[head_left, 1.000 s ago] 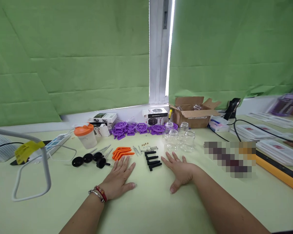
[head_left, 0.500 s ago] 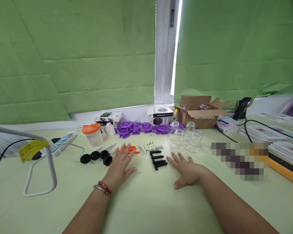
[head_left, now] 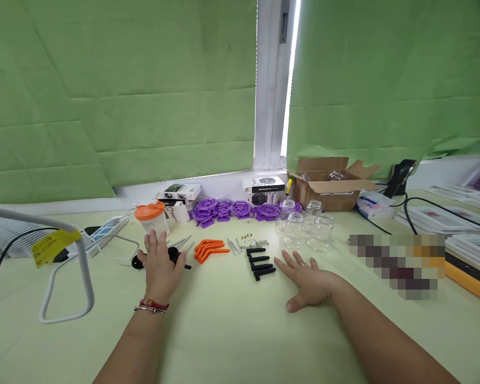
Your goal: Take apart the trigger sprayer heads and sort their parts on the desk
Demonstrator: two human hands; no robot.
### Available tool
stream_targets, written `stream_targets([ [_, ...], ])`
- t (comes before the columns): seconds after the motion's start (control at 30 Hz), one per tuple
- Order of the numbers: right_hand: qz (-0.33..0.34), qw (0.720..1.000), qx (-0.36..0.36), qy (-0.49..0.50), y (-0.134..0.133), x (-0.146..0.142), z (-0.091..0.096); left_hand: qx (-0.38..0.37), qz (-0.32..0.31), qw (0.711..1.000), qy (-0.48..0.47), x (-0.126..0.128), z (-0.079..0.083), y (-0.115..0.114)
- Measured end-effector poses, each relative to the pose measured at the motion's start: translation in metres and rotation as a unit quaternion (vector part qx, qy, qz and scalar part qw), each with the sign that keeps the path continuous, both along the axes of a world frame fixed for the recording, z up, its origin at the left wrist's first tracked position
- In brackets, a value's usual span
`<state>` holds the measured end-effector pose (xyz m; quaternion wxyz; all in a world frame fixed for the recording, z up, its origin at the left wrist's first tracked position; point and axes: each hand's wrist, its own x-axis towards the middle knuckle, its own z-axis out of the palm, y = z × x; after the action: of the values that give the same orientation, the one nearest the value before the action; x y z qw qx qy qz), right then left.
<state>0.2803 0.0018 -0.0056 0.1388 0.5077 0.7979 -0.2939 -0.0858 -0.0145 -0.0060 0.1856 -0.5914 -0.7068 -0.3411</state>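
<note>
My left hand [head_left: 161, 269], fingers apart, is over the black round-headed parts with thin metal rods [head_left: 181, 242], hiding most of them. Whether it touches them I cannot tell. Just right of it lie several bent orange plastic pieces [head_left: 208, 249]. My right hand [head_left: 310, 280] rests flat on the table with fingers spread, holding nothing. Beside its fingertips, several black crank-shaped pieces [head_left: 260, 264] form a column. Springs [head_left: 261, 243], small brass pieces [head_left: 246, 236] and thin metal pins [head_left: 234, 246] lie behind them. Clear glass jars [head_left: 292, 234] stand beyond my right hand.
Purple wheel-shaped parts [head_left: 240, 209] lie along the back, near small printed boxes [head_left: 263, 185]. An orange-lidded cup [head_left: 150, 213] and a power strip [head_left: 108, 229] stand left. An opened cardboard box [head_left: 336, 194] is back right; a white metal frame [head_left: 90, 298] sticks in at left.
My left hand has moved left, from the orange pieces to the black round-headed parts, uncovering the orange pieces. My right hand stays in place.
</note>
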Motion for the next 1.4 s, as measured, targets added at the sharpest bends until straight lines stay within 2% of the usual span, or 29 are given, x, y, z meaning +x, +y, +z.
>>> stream_targets([
  [0.33, -0.003, 1.0, 0.007, 0.004, 0.0, 0.001, -0.003, 0.0, -0.015, 1.0, -0.007, 0.0, -0.006, 0.002],
  [0.6, -0.003, 1.0, 0.0, 0.01, 0.001, 0.003, -0.004, -0.015, -0.023, 1.0, -0.004, 0.002, -0.002, 0.001],
  [0.8, 0.002, 1.0, 0.005, 0.009, 0.003, 0.003, -0.006, -0.013, -0.036, 0.999, -0.002, 0.0, -0.007, 0.003],
  [1.17, 0.002, 1.0, 0.01, 0.004, 0.003, 0.003, -0.005, -0.023, -0.029, 0.999, -0.008, 0.002, -0.003, 0.002],
  [1.4, -0.006, 1.0, 0.008, 0.003, 0.001, 0.003, -0.004, 0.028, -0.001, 0.997, -0.077, -0.013, -0.002, 0.002],
])
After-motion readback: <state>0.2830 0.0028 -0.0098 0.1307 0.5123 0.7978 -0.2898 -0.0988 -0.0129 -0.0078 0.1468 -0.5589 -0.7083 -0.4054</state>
